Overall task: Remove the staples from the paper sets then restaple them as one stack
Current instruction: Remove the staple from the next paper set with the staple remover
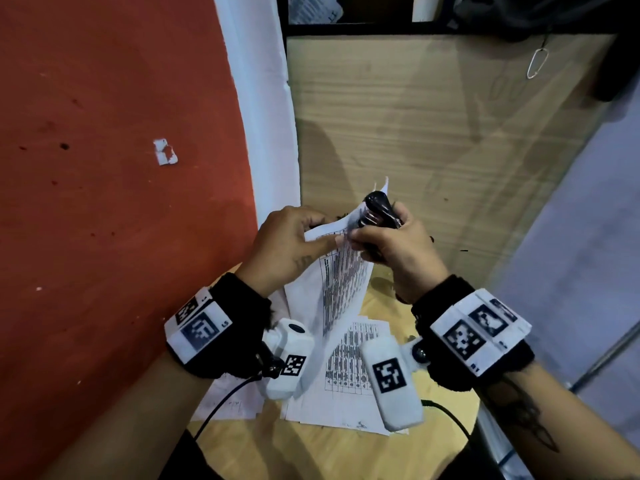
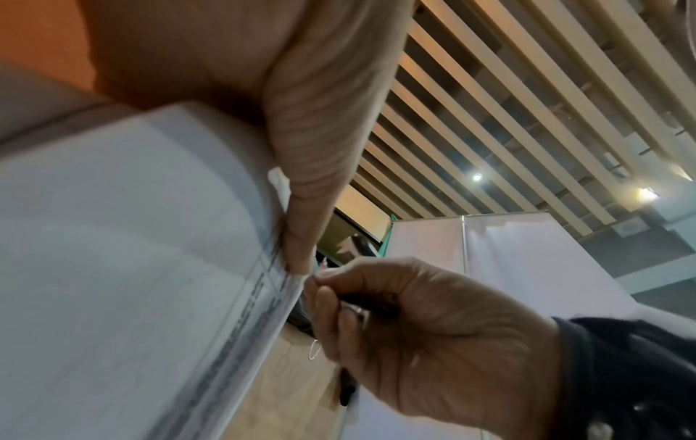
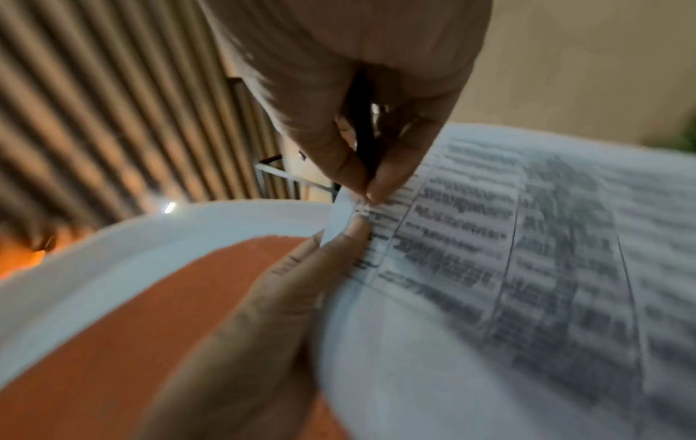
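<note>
My left hand (image 1: 284,244) pinches the top corner of a printed paper set (image 1: 341,278), lifted off the surface (image 1: 433,441) and hanging down between my wrists. My right hand (image 1: 398,247) is curled around a black staple remover (image 1: 375,209), its thumb and forefinger meeting right at that same corner, just beside my left fingertips (image 3: 354,229). Whether a staple sits there is too blurred to tell. More printed sheets (image 1: 346,382) lie flat on the surface below, next to the red wall (image 1: 104,168).
</note>
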The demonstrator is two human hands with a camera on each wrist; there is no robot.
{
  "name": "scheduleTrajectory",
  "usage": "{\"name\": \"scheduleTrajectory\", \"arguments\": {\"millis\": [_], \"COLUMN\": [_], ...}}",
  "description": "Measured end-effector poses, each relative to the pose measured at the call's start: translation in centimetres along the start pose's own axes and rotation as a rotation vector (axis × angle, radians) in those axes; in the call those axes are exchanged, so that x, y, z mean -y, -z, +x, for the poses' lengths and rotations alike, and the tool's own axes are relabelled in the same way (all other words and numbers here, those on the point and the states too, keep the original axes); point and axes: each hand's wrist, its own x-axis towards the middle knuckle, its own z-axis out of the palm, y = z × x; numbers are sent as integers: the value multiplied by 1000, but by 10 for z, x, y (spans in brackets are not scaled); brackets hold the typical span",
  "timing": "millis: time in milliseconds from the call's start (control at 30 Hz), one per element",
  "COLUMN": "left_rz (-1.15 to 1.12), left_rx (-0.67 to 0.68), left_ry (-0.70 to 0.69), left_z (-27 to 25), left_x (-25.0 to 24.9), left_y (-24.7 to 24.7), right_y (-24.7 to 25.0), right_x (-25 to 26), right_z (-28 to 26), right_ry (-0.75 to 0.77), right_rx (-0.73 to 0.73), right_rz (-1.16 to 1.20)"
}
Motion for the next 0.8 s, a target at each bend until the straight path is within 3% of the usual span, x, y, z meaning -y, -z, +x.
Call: {"name": "scheduleTrajectory", "arguments": {"millis": [67,133,233,333,400,500,633,800], "left_rz": [3,41,85,113,144,68,-142,-298], "left_rx": [-10,-18,-25,6,20,72,226,262], "left_ry": [23,32,41,45,33,34,107,153], "left_z": [2,3,4,3,3,5,10,13], "left_x": [5,11,21,29,32,28,20,24], "left_y": [2,6,14,18,21,32,50,63], "right_y": [2,9,25,37,41,45,43,36], "right_x": [-6,-13,-35,-63,-69,-65,-58,-61], "right_z": [4,6,6,8,12,20,25,30], "right_ry": [190,284,243,157,147,170,32,34], "right_rx": [-125,-216,-238,-223,-209,-127,103,161], "right_rz": [-221,-423,-653,-734,-679,-392,32,155]}}
